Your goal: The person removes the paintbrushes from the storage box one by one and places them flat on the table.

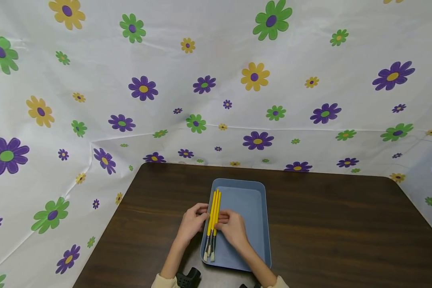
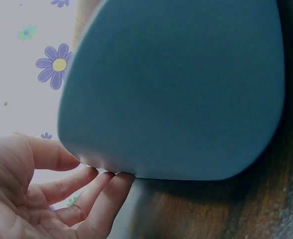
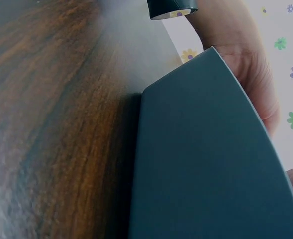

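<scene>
Three yellow-handled paintbrushes (image 1: 214,212) lie side by side along the left inside of a blue-grey tray (image 1: 243,224), pale bristles toward me. To their left is my left hand (image 1: 192,224), its fingertips at the tray's left rim. In the left wrist view the left hand (image 2: 81,194) has its thumb and extended fingers against the tray's edge (image 2: 176,109). My right hand (image 1: 234,229) reaches over the tray, thumb and fingertips touching the rightmost brush's handle. The right wrist view shows mostly the tray's outer wall (image 3: 206,164), which hides the right fingers.
The tray rests on a dark brown wooden table (image 1: 327,228). A white cloth (image 1: 216,64) with printed flowers hangs behind and at the sides. Dark wrist gear (image 1: 189,278) shows at the near edge below the left forearm.
</scene>
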A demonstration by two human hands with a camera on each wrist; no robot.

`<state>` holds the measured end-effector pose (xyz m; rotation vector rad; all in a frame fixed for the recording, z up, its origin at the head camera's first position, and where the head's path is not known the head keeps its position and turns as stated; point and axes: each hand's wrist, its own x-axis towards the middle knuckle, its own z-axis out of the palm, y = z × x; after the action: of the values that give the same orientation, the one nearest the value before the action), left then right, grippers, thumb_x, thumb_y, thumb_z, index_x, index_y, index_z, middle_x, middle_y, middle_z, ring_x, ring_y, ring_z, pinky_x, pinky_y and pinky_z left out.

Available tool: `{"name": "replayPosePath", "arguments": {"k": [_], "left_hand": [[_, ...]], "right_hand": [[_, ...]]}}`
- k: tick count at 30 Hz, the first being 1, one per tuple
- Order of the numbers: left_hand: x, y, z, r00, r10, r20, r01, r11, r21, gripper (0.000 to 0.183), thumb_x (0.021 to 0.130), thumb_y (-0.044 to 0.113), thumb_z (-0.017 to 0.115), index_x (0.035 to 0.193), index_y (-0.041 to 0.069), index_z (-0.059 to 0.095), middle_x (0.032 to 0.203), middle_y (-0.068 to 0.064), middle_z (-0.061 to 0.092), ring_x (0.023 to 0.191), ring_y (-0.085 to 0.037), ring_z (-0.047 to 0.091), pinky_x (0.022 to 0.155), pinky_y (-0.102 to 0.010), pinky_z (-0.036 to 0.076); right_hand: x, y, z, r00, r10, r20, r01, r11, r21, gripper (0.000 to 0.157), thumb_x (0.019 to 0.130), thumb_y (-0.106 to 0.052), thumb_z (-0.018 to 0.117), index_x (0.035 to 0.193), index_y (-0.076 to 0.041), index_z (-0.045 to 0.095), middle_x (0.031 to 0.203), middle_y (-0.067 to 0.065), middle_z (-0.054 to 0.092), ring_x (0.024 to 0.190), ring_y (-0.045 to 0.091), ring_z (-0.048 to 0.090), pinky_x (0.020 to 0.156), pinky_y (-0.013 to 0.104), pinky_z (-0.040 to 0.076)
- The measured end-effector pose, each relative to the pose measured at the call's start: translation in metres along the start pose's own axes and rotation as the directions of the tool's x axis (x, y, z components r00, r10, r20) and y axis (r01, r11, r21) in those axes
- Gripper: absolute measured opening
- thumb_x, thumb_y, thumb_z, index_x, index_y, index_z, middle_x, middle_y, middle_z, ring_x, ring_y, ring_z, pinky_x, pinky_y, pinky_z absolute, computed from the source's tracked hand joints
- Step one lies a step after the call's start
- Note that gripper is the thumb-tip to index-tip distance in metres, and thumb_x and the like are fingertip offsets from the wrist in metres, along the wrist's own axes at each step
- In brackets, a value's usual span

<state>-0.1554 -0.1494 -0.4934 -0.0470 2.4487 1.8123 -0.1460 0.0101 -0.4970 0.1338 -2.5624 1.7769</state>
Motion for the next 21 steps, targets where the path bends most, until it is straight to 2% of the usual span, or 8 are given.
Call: {"name": "replayPosePath", "arguments": {"k": [8, 14, 21], "left_hand": [[0.0000, 0.0003, -0.0006, 1.000, -0.004, 0.002, 0.004, 1.000, -0.013, 0.036, 0.094, 0.008, 0.066, 0.127, -0.006, 0.066, 0.109, -0.017, 0.068, 0.088, -0.023, 0.066, 0.058, -0.038, 0.061], [-0.0001, 0.0007, -0.0004, 1.000, -0.009, 0.002, 0.009, 1.000, -0.013, 0.036, 0.095, 0.008, 0.065, 0.128, -0.006, 0.065, 0.110, -0.018, 0.068, 0.087, -0.023, 0.066, 0.058, -0.038, 0.061], [-0.0003, 0.0018, 0.0000, 1.000, -0.009, 0.006, 0.009, 1.000, -0.014, 0.036, 0.095, 0.008, 0.065, 0.128, -0.006, 0.065, 0.110, -0.017, 0.068, 0.090, -0.025, 0.067, 0.058, -0.038, 0.060]], "right_hand": [[0.0004, -0.0016, 0.0045, 1.000, 0.004, 0.015, -0.005, 1.000, 0.012, 0.036, 0.075, 0.004, 0.083, 0.107, 0.015, 0.069, 0.089, 0.017, 0.074, 0.078, 0.027, 0.074, 0.070, 0.036, 0.061], [0.0008, -0.0026, 0.0071, 1.000, -0.013, 0.004, 0.013, 0.999, -0.031, 0.037, 0.075, -0.001, 0.085, 0.105, 0.013, 0.070, 0.087, 0.014, 0.073, 0.076, 0.025, 0.073, 0.068, 0.034, 0.060], [0.0036, -0.0059, 0.0076, 1.000, -0.007, 0.006, 0.007, 0.998, -0.061, 0.031, 0.073, 0.005, 0.079, 0.102, 0.014, 0.070, 0.086, 0.015, 0.073, 0.076, 0.027, 0.071, 0.067, 0.036, 0.060]]}}
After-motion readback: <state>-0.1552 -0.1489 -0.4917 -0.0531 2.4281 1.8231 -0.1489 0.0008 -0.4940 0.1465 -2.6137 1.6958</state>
